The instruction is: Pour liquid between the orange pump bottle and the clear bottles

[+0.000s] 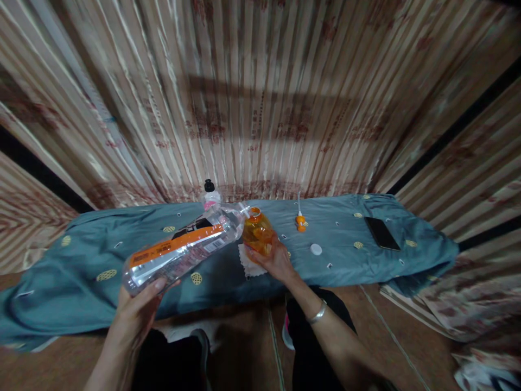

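A large clear bottle (183, 247) with an orange label lies tilted in my left hand (143, 301), whose fingers are wrapped round its base end. Its open neck points right, at the mouth of a small orange translucent bottle (257, 231). My right hand (277, 260) grips that orange bottle, which leans slightly. Beneath it, a white cloth (251, 266) lies on the blue-green cover. To the right are an orange spray nozzle (300, 222) with a thin tube and a round white cap (316, 249).
Behind the large bottle stands a clear bottle with a black cap (209, 186). A black phone (381, 233) lies at the right of the blue-green cover (345, 266). Patterned curtains (260, 98) hang behind and at both sides.
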Demonstrator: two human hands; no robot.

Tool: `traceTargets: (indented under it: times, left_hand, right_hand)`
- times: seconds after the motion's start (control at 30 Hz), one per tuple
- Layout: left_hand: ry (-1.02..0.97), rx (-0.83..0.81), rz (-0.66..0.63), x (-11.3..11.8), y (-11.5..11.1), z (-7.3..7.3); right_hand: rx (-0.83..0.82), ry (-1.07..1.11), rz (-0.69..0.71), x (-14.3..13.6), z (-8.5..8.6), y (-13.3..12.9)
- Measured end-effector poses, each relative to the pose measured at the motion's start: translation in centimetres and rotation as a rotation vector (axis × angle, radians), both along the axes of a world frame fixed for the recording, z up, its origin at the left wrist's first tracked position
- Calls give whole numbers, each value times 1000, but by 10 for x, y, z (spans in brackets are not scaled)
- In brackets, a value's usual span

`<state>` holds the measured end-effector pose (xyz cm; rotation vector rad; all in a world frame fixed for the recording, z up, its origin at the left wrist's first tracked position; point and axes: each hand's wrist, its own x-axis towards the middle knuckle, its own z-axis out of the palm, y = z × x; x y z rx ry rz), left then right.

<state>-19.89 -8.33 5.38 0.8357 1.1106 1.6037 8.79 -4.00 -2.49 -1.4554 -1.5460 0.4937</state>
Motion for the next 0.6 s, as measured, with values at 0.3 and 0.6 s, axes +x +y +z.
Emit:
traceTargets:
  times: [0.3, 0.6]
  left_hand:
    - [-8, 25, 27, 3, 3, 3]
    - [28, 60, 5, 1, 5, 2]
  right_hand:
    - [2, 22, 68, 1, 5, -3]
    - [-27, -13, 51, 5, 5, -2]
